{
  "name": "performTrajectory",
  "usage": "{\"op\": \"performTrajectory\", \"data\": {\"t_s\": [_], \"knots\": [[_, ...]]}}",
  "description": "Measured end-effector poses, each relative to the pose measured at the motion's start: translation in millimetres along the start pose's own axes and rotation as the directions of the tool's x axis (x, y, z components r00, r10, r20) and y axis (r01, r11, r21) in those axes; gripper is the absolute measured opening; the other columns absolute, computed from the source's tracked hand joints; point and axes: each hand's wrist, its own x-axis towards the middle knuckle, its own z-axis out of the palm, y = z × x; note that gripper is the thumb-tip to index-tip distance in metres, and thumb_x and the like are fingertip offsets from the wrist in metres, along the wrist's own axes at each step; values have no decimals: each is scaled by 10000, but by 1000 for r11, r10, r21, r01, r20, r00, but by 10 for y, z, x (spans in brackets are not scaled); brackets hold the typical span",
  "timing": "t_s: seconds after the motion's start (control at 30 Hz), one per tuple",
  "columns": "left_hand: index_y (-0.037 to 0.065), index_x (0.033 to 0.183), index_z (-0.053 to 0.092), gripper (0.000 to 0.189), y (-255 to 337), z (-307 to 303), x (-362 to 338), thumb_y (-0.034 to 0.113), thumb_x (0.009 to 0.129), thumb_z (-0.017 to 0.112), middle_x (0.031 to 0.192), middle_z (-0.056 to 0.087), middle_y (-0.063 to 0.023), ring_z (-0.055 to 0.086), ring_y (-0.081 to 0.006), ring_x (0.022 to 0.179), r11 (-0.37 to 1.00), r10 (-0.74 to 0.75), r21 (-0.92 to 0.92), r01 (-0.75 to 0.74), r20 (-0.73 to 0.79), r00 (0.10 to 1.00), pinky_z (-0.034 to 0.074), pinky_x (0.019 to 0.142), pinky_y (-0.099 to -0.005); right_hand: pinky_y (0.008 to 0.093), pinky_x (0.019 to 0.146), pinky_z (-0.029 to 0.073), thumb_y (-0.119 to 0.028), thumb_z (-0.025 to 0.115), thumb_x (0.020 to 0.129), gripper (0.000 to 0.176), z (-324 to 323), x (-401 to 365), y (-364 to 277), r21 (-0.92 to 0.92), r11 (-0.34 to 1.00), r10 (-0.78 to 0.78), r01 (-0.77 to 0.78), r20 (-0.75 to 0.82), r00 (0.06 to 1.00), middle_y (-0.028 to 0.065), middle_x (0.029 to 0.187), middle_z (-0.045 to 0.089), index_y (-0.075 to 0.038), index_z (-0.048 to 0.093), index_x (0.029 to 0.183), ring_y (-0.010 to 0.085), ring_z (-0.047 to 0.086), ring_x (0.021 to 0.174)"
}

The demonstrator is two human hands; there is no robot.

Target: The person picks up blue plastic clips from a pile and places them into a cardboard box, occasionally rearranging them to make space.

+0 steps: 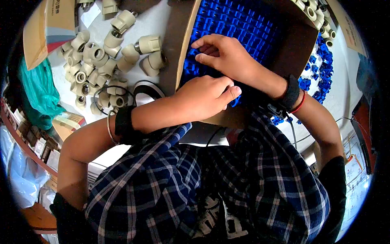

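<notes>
My left hand [207, 97] is closed over the near edge of a cardboard box [183, 53]. Part of a blue plastic piece [235, 101] shows under its thumb and fingers. Above it, inside the box, my right hand [225, 55] has its fingers curled, with thumb and index finger around a blue plastic piece at the left of the box. That piece is mostly hidden by the fingers. Blue plastic pieces [239, 20] stand in tight, even rows in the box.
Beige pipe fittings [97, 57] lie heaped on the white surface to the left. Loose blue pieces [323, 73] and more beige fittings [310, 12] lie to the right. A cardboard carton [50, 30] and a green plastic bag [38, 89] are at far left.
</notes>
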Motion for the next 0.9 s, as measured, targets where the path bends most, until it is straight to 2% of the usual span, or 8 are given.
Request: {"op": "performTrajectory", "data": {"t_s": [0.13, 0.2, 0.43, 0.53, 0.57, 0.63, 0.73, 0.9], "knots": [[27, 932, 558, 330, -26, 9, -10, 331, 993, 444, 692, 649, -100, 655, -283, 653, 999, -34, 20, 33, 12, 999, 500, 608, -399, 375, 717, 535, -198, 722, 766, 312, 9, 32, -45, -79, 995, 57, -53, 52, 997, 192, 805, 660, 13, 655, 986, 291, 671, 747], [28, 930, 558, 325, -44, 24, -35, 328, 991, 449, 688, 647, -103, 655, -285, 652, 996, 50, 72, -47, -39, 998, 498, 604, -400, 384, 722, 533, -215, 728, 757, 322, 14, 62, -52, -178, 984, 14, -3, 62, 998, 198, 809, 659, 10, 658, 977, 313, 667, 756], [26, 930, 550, 312, -44, 22, -37, 316, 991, 452, 684, 646, -102, 658, -284, 654, 1000, -1, 23, 1, -3, 1000, 494, 597, -396, 377, 661, 528, -212, 690, 790, 280, 11, 61, -74, -108, 990, -93, 96, 26, 995, 188, 795, 656, 9, 652, 958, 298, 661, 703], [21, 935, 540, 339, 17, -1, -29, 331, 1004, 421, 687, 649, -92, 638, -241, 594, 994, 44, -95, -48, -45, 998, 488, 563, -355, 348, 608, 511, -184, 620, 844, 206, -140, 9, -152, -114, 992, -69, 57, -104, 992, 166, 790, 657, -17, 653, 960, 265, 648, 648], [7, 909, 547, 388, 44, -4, -21, 354, 1003, 401, 664, 645, -102, 620, -227, 547, 977, -50, -209, 38, -53, 997, 489, 542, -351, 349, 602, 506, -173, 599, 869, 183, -186, -23, -174, -146, 984, -130, 105, -172, 977, 156, 798, 654, -16, 648, 949, 265, 643, 647], [-7, 882, 554, 437, 94, -43, -17, 376, 1002, 381, 641, 642, -112, 603, -213, 499, 939, -143, -321, 119, -51, 988, 490, 522, -348, 343, 618, 508, -154, 577, 890, 161, -323, -138, -304, -155, 978, -161, 137, -159, 974, 139, 829, 653, -18, 643, 947, 261, 649, 688], [-40, 897, 529, 561, 64, -103, -3, 469, 1000, 318, 642, 624, -145, 557, -163, 460, 722, -262, -656, 219, 33, 964, 471, 465, -280, 331, 741, 508, -85, 560, 877, 126, -421, -350, -402, -211, 949, -262, 234, -112, 959, 141, 910, 645, 2, 621, 945, 276, 646, 826], [-54, 911, 507, 592, 169, -176, 0, 487, 1001, 286, 627, 610, -175, 559, -189, 441, 594, -375, -747, 298, 71, 924, 468, 414, -294, 347, 828, 495, -39, 589, 813, 216, -425, -586, -464, -114, 945, -313, 307, -43, 949, 162, 962, 628, 9, 619, 1021, 294, 633, 909]]}}
